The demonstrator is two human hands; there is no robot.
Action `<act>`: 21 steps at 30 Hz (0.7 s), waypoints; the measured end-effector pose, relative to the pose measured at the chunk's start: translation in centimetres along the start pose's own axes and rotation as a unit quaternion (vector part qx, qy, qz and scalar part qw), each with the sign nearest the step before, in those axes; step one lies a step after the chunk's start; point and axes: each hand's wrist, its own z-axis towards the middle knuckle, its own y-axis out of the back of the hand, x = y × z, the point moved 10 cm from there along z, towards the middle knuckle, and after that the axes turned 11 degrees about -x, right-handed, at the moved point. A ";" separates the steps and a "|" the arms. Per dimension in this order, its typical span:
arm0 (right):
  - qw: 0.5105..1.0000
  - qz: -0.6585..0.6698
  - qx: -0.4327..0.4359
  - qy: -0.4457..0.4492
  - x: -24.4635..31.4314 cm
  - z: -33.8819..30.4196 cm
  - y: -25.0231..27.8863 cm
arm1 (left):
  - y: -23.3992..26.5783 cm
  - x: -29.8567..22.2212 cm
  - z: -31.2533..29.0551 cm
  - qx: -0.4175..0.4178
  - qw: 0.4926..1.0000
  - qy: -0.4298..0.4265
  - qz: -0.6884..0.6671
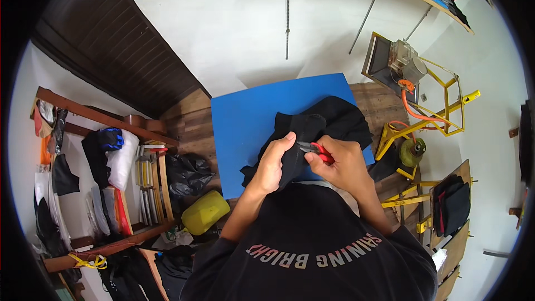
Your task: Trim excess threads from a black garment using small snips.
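Note:
A black garment (340, 121) lies bunched over the near right part of a blue tabletop (239, 128). My left hand (271, 164) grips a folded edge of it, thumb on top, and lifts that part toward me. In my right hand (346, 166) are small scissors (322, 154) with red handles. Their short dark blades point left and touch or nearly touch the cloth beside my left thumb. I cannot make out whether the blades are apart. Part of the garment is hidden behind my left hand.
Left of the table stands a shelf (106, 112) with fabrics and frames, a black plastic bag (189, 174) and a yellow-green container (205, 212) beside it. To the right are a yellow metal stand (452, 106) with an orange hose, a green gas cylinder (411, 152) and folded dark clothes (452, 206).

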 end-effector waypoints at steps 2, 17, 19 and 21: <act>0.999 -0.038 0.003 0.005 -0.6 -0.1 -0.1 | -0.2 -0.4 0.4 -0.009 1.000 -0.001 0.002; 0.997 0.008 -0.002 0.081 -0.3 0.9 -0.1 | 0.4 0.0 3.7 -0.059 0.997 0.012 -0.043; 0.995 0.001 0.001 0.095 -0.4 1.0 0.0 | -0.7 -0.9 3.7 -0.058 0.998 0.007 -0.037; 0.993 -0.006 0.005 0.114 -0.4 1.3 0.0 | -1.2 -1.6 3.9 -0.056 0.998 -0.004 -0.034</act>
